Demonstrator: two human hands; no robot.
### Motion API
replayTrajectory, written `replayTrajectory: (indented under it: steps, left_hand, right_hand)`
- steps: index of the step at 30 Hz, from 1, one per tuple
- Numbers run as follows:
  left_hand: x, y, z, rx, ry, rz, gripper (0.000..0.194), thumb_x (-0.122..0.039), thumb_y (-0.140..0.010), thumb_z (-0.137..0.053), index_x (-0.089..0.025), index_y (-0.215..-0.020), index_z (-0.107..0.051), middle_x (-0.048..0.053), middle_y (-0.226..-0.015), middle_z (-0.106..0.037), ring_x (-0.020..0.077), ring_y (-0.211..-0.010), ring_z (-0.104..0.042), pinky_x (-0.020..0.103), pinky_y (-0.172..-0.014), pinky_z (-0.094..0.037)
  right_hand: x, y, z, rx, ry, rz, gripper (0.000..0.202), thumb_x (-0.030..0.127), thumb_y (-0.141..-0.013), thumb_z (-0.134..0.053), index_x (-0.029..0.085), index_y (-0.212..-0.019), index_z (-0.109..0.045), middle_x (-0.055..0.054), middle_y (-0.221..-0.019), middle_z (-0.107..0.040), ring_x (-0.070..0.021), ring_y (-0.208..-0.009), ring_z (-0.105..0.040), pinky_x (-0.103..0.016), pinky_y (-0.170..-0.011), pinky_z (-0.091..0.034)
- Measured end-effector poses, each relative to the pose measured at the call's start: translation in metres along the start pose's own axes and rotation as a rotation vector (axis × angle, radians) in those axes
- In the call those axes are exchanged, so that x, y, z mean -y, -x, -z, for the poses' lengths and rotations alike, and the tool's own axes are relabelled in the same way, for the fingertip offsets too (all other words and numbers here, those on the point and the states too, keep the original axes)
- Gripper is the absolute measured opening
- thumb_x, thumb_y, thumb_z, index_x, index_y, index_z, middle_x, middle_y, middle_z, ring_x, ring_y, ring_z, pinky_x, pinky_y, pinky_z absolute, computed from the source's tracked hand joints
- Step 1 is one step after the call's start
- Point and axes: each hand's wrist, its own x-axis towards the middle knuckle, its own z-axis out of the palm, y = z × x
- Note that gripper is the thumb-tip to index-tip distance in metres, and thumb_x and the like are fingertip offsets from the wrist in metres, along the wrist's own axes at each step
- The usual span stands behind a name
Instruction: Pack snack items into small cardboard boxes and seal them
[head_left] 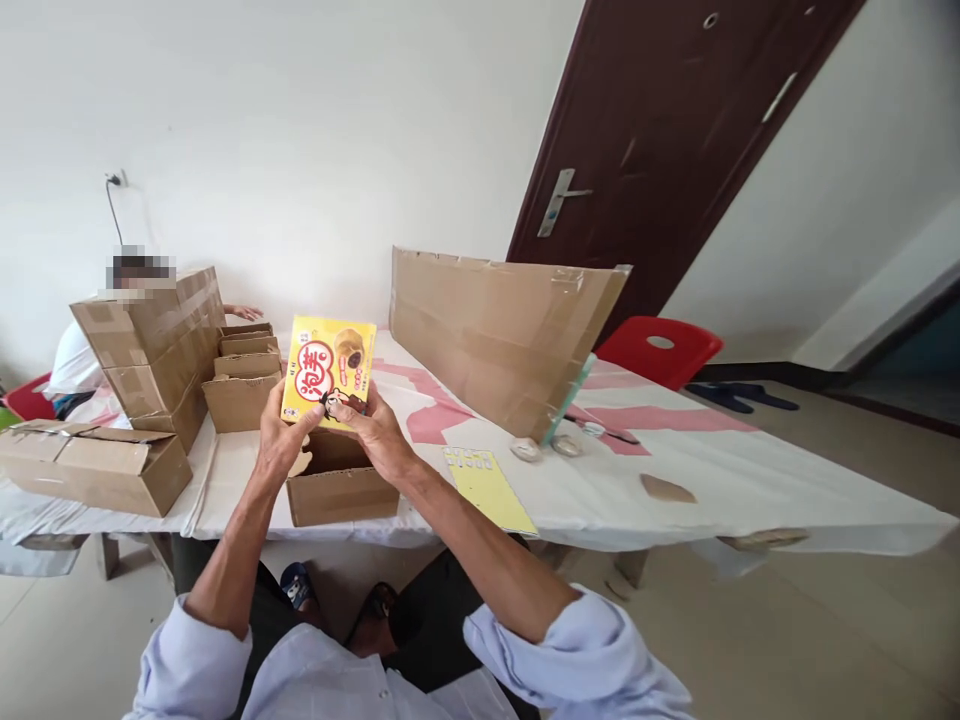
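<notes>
A yellow printed box [315, 345] is held upright, its front face toward me, between my two hands. My left hand [281, 430] grips its lower left side, thumb on the front. My right hand [382, 435] grips the lower right side, also with the thumb on the front. Just below them an open brown carton [343, 498] stands at the table's near edge; its inside is mostly hidden by my hands. To its right a yellow sheet [491, 490] with small pale pieces along its top lies on the table.
Stacked cartons [154, 350] and a long carton [90, 465] stand left, beside open cartons [244, 395]. A person's hand [244, 312] shows behind. A large cardboard panel [499, 335] rises at centre right, near wrapped lumps [525, 449]. A red chair [664, 350] stands beyond.
</notes>
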Motion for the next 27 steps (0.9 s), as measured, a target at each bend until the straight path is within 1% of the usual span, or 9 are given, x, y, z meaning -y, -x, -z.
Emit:
replayTrajectory:
  steps: [4, 6, 9, 11, 12, 15, 18, 23, 27]
  left_hand:
    - [-0.011, -0.004, 0.022, 0.062, -0.002, 0.06, 0.098, -0.053, -0.063, -0.107, -0.02, -0.146, -0.068, 0.012, -0.125, -0.084, 0.0341, -0.106, -0.081, 0.038, -0.077, -0.067]
    - [-0.018, -0.015, 0.035, 0.032, 0.013, 0.043, 0.099, -0.051, -0.056, -0.11, -0.02, -0.141, -0.069, 0.011, -0.119, -0.085, 0.0335, -0.104, -0.081, 0.038, -0.077, -0.067]
    - [-0.018, -0.022, 0.04, -0.157, 0.094, -0.066, 0.097, -0.06, -0.06, -0.108, -0.021, -0.137, -0.062, 0.013, -0.121, -0.084, 0.0345, -0.114, -0.08, 0.043, -0.09, -0.068]
    - [-0.01, -0.013, 0.034, -0.255, 0.111, -0.149, 0.093, -0.069, -0.073, -0.099, -0.021, -0.142, -0.057, 0.017, -0.129, -0.081, 0.0352, -0.125, -0.077, 0.048, -0.103, -0.065]
    - [-0.005, -0.006, 0.029, -0.262, 0.1, -0.173, 0.092, -0.071, -0.079, -0.094, -0.022, -0.147, -0.055, 0.018, -0.135, -0.079, 0.0355, -0.131, -0.075, 0.05, -0.109, -0.062]
    - [0.009, 0.018, 0.019, -0.192, 0.056, -0.171, 0.105, -0.066, -0.083, -0.094, -0.026, -0.166, -0.044, 0.018, -0.16, -0.064, 0.0366, -0.143, -0.066, 0.05, -0.115, -0.06]
    - [0.011, 0.028, 0.021, -0.132, 0.02, -0.088, 0.116, -0.061, -0.085, -0.094, -0.03, -0.178, -0.032, 0.016, -0.168, -0.057, 0.0377, -0.139, -0.067, 0.048, -0.104, -0.065]
    - [0.009, 0.007, 0.044, -0.095, -0.003, -0.096, 0.119, -0.059, -0.082, -0.096, -0.028, -0.179, -0.034, 0.015, -0.152, -0.068, 0.0377, -0.13, -0.07, 0.041, -0.091, -0.066]
    - [0.027, -0.004, 0.051, -0.123, -0.025, -0.054, 0.119, -0.058, -0.077, -0.098, -0.024, -0.175, -0.041, 0.017, -0.147, -0.071, 0.0383, -0.126, -0.071, 0.041, -0.087, -0.066]
  right_hand:
    - [0.008, -0.009, 0.013, -0.034, 0.134, 0.066, 0.077, 0.068, -0.081, -0.087, 0.024, -0.14, -0.063, -0.012, -0.131, -0.081, -0.0303, -0.114, -0.079, -0.043, -0.09, -0.071]
    - [0.014, -0.014, 0.019, -0.049, 0.157, 0.079, 0.086, 0.068, -0.081, -0.085, 0.027, -0.152, -0.057, -0.013, -0.143, -0.076, -0.0308, -0.115, -0.079, -0.043, -0.087, -0.073]
    - [0.011, -0.015, 0.013, -0.032, 0.148, 0.118, 0.089, 0.066, -0.082, -0.086, 0.031, -0.157, -0.053, -0.013, -0.152, -0.071, -0.0306, -0.115, -0.08, -0.043, -0.083, -0.074]
    - [0.002, -0.012, 0.002, -0.065, 0.086, 0.148, 0.081, 0.063, -0.083, -0.086, 0.031, -0.151, -0.057, -0.011, -0.149, -0.072, -0.0305, -0.118, -0.08, -0.043, -0.086, -0.075]
    - [-0.004, -0.009, -0.004, -0.091, 0.05, 0.153, 0.076, 0.062, -0.083, -0.087, 0.03, -0.147, -0.059, -0.01, -0.146, -0.074, -0.0306, -0.119, -0.08, -0.044, -0.087, -0.075]
    - [-0.024, -0.003, -0.018, -0.139, -0.008, 0.141, 0.068, 0.058, -0.084, -0.087, 0.03, -0.14, -0.061, -0.01, -0.144, -0.075, -0.0314, -0.122, -0.08, -0.048, -0.092, -0.075]
    - [-0.042, -0.004, -0.021, -0.148, 0.023, 0.14, 0.067, 0.061, -0.086, -0.085, 0.03, -0.14, -0.059, -0.012, -0.146, -0.074, -0.0325, -0.126, -0.078, -0.052, -0.095, -0.074]
    - [-0.061, -0.02, -0.015, -0.15, 0.154, 0.188, 0.064, 0.064, -0.091, -0.075, 0.027, -0.142, -0.061, -0.015, -0.15, -0.071, -0.0349, -0.137, -0.072, -0.055, -0.102, -0.07]
    - [-0.076, -0.034, -0.008, -0.056, 0.21, 0.124, 0.066, 0.062, -0.093, -0.07, 0.029, -0.148, -0.06, -0.015, -0.151, -0.071, -0.0343, -0.131, -0.074, -0.052, -0.095, -0.071]
